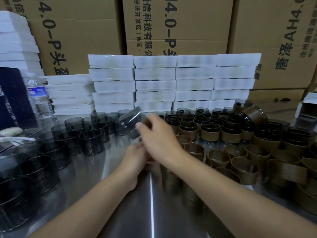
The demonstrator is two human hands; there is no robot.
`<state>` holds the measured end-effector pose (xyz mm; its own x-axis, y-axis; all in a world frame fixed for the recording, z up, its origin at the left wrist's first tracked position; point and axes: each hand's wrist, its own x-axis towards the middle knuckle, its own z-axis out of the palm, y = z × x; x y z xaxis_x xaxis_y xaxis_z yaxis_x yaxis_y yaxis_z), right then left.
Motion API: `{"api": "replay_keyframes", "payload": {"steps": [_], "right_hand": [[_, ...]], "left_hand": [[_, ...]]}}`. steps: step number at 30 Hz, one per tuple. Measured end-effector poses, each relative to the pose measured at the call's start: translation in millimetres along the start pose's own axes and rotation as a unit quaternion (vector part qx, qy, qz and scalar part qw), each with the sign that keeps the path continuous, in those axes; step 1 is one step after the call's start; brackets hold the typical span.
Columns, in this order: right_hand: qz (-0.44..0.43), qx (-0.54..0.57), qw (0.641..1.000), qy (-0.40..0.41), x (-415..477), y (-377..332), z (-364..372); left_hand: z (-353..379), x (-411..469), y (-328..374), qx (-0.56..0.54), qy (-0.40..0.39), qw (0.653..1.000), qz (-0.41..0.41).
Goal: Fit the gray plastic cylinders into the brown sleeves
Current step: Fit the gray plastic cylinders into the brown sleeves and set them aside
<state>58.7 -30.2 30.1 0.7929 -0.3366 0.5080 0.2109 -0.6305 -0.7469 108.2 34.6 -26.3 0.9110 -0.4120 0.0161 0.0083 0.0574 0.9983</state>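
My right hand [158, 140] grips a gray see-through cylinder [130, 117], tilted above the steel table's middle; the picture is blurred with motion. A brownish edge shows by its fingers, too blurred to name. My left hand [133, 162] lies just below and under the right wrist, its fingertips hidden, so any hold is unclear. Several bare gray cylinders [93, 141] stand in rows on the left. Empty brown sleeves [243, 166] crowd the right front. Behind them stand several cylinders fitted in sleeves [210, 133].
Stacks of white foam trays [173, 83] line the back of the steel table [135, 210], with cardboard boxes [173, 24] behind. A water bottle [38, 98] stands at the back left beside a dark box. An open white carton [307, 107] sits far right.
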Motion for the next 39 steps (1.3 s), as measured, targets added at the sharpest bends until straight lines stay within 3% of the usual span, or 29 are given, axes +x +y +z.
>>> {"api": "replay_keyframes", "payload": {"steps": [3, 6, 8, 12, 17, 19, 20, 22, 24, 27, 32, 36, 39], "right_hand": [[0.140, 0.200, 0.970, -0.008, 7.5, 15.1, -29.1], [0.247, 0.372, 0.895, -0.024, 7.1, 29.4, -44.6], [0.291, 0.407, 0.865, -0.046, 6.8, 36.0, -47.3], [0.323, 0.431, 0.838, -0.082, 8.5, 37.7, -47.3], [0.323, 0.434, 0.828, -0.149, 5.6, 35.5, -37.8], [0.300, 0.388, 0.856, -0.163, 8.3, 36.6, -33.2], [0.272, 0.314, 0.896, -0.157, 12.2, 38.3, -32.0], [0.195, 0.096, 0.969, -0.115, 24.2, 42.5, -32.4], [0.112, -0.085, 0.988, -0.069, 39.9, 50.9, -35.0], [0.066, -0.196, 0.974, -0.096, 59.9, 64.0, -32.6], [0.066, -0.354, 0.920, -0.158, 83.4, 81.6, -18.9], [0.099, -0.405, 0.891, -0.179, 90.9, 88.1, -10.8], [0.103, -0.402, 0.894, -0.171, 88.8, 89.8, -6.5]], "left_hand": [[3.2, -0.5, 2.8, -0.027, -0.010, 1.000, -0.009], [3.0, -1.1, 6.9, -0.106, -0.012, 0.994, -0.020], [0.6, 0.2, 8.9, -0.137, -0.033, 0.990, -0.008], [3.8, -1.1, 7.6, -0.127, -0.050, 0.990, 0.023], [3.9, -4.4, 7.7, -0.200, -0.135, 0.970, 0.031], [3.0, -3.6, 8.4, -0.243, -0.138, 0.960, 0.031], [2.0, -2.1, 7.9, -0.267, -0.124, 0.955, 0.030], [0.3, 0.6, 9.0, -0.313, -0.065, 0.947, 0.017], [-0.6, 2.1, 10.4, -0.334, -0.015, 0.942, 0.014], [0.4, 3.1, 9.7, -0.331, -0.002, 0.944, 0.019], [-2.0, 5.6, 6.6, -0.314, 0.014, 0.949, 0.018], [-5.6, 7.7, 4.3, -0.298, 0.040, 0.954, 0.013], [-5.9, 8.1, 4.1, -0.299, 0.046, 0.953, 0.021]]}}
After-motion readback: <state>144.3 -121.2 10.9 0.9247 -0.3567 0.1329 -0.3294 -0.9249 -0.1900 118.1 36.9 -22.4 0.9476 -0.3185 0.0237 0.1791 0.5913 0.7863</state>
